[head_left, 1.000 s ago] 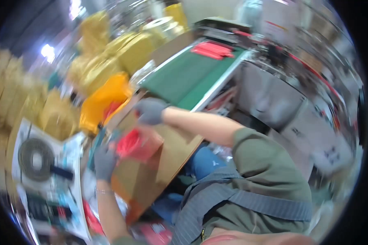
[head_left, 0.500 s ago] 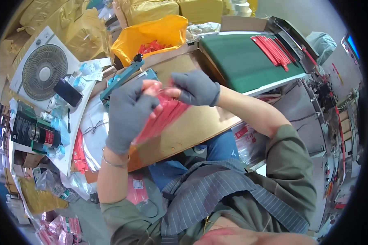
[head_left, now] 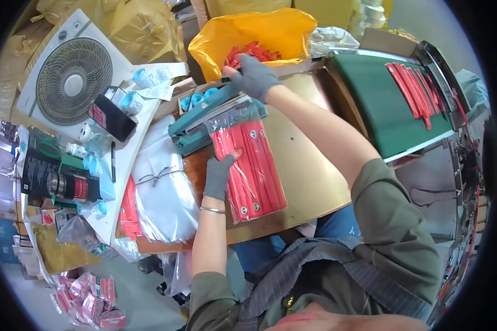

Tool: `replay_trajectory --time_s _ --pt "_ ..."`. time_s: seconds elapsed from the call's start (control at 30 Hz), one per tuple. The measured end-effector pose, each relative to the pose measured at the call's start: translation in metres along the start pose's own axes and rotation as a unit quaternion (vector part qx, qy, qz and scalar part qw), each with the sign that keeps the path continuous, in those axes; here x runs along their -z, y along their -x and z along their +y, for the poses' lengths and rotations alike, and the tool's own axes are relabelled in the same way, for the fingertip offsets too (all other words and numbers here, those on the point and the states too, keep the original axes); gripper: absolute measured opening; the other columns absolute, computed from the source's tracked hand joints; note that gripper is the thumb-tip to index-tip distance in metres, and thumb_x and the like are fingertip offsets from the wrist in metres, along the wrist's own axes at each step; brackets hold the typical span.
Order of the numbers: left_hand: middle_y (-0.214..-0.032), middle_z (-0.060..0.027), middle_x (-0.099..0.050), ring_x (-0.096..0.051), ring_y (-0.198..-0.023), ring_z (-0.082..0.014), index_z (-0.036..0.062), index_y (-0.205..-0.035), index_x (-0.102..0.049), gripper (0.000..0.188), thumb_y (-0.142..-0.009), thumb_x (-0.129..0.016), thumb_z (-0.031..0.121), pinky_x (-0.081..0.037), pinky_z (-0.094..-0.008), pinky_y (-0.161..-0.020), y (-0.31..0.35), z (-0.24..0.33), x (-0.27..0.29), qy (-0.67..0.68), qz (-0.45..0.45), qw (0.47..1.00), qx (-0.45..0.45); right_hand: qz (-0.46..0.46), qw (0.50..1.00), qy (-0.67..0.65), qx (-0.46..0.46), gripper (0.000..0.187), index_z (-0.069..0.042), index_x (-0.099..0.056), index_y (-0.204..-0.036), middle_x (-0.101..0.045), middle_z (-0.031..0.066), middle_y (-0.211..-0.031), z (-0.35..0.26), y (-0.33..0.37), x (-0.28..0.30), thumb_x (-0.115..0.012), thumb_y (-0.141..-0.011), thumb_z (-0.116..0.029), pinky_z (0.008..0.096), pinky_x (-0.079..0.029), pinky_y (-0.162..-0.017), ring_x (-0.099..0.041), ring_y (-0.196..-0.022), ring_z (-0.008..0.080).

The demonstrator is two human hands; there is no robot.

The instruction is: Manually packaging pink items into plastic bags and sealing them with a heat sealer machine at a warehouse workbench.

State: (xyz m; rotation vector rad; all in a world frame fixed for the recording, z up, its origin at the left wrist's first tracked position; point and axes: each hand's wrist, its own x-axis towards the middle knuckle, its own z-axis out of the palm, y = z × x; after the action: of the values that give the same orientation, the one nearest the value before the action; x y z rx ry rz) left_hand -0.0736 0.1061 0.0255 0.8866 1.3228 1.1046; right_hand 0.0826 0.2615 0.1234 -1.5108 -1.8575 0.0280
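A clear plastic bag packed with long red flat strips lies on the tan tabletop. My left hand, in a grey fingerless glove, grips its left edge with the thumb on top. The bag's loose upper end reaches the teal hand sealer. My right hand, also gloved, is closed over the far end of the sealer's raised arm, covering its tip; the fingers underneath are partly hidden.
A stack of clear bags lies left of the sealer. Beyond it stand a fan, a phone and a thermos. Behind is a yellow bag holding red pieces. Red strips rest on a green belt at right.
The filled bag has gone from between my raised hands to lying flat, its top by the sealer. My right hand has left the bag for the sealer's arm. The whole view has shifted.
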Motion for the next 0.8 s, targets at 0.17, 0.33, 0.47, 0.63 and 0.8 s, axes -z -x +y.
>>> replay_trajectory --time_s 0.17,0.33,0.47,0.63,0.8 --pt "-0.104 -0.0082 -0.064 -0.061 -0.091 -0.0171 -0.0031 -0.107 -0.063 0.04 -0.074 -0.075 0.017 -0.048 -0.0301 -0.083 -0.04 0.001 0.041 0.13 0.053 0.99 0.03 -0.057 0.994 -0.044 0.086 0.032 -0.009 -0.06 -0.092 -0.063 0.0118 -0.089 -0.049 -0.027 0.017 -0.057 -0.084 -0.04 0.0402 -0.049 -0.071 -0.062 -0.082 0.0311" --pt "-0.102 -0.0065 -0.064 -0.058 -0.093 -0.0142 -0.004 -0.107 -0.064 0.042 -0.075 -0.075 0.021 -0.044 -0.0292 -0.085 -0.04 0.011 0.025 0.121 0.07 0.989 0.05 -0.11 0.993 0.046 0.009 0.021 -0.01 -0.062 -0.084 -0.064 0.0129 -0.083 0.022 -0.009 -0.044 -0.056 -0.082 -0.03 0.0418 -0.049 -0.067 -0.062 -0.076 0.0319" --pt "-0.104 -0.0063 -0.063 -0.058 -0.091 -0.0139 -0.0026 -0.111 -0.062 0.044 -0.078 -0.072 0.025 -0.046 -0.0278 -0.083 -0.031 -0.013 0.031 0.079 0.084 0.993 0.018 -0.085 0.995 0.031 0.035 0.018 -0.01 -0.063 -0.076 -0.065 0.0126 -0.081 0.03 -0.003 -0.062 -0.055 -0.08 -0.025 0.0433 -0.049 -0.065 -0.063 -0.072 0.0323" --pt "-0.106 -0.0054 -0.062 -0.058 -0.093 -0.0133 -0.0028 -0.114 -0.059 0.047 -0.08 -0.07 0.027 -0.046 -0.0289 -0.085 0.001 -0.04 0.035 0.115 0.016 0.992 0.04 -0.084 0.996 0.009 0.009 0.017 -0.009 -0.063 -0.078 -0.064 0.0123 -0.078 0.033 0.0 -0.059 -0.055 -0.079 -0.025 0.0427 -0.05 -0.064 -0.063 -0.073 0.0313" --pt "-0.112 -0.007 -0.061 -0.058 -0.099 -0.0162 -0.0013 -0.12 -0.055 0.05 -0.079 -0.071 0.024 -0.047 -0.0316 -0.088 0.005 -0.048 0.029 0.163 0.012 0.985 0.047 -0.132 0.991 0.017 -0.028 0.024 -0.008 -0.061 -0.085 -0.066 0.0124 -0.088 0.028 0.001 -0.047 -0.054 -0.082 -0.03 0.042 -0.05 -0.07 -0.064 -0.081 0.0304"
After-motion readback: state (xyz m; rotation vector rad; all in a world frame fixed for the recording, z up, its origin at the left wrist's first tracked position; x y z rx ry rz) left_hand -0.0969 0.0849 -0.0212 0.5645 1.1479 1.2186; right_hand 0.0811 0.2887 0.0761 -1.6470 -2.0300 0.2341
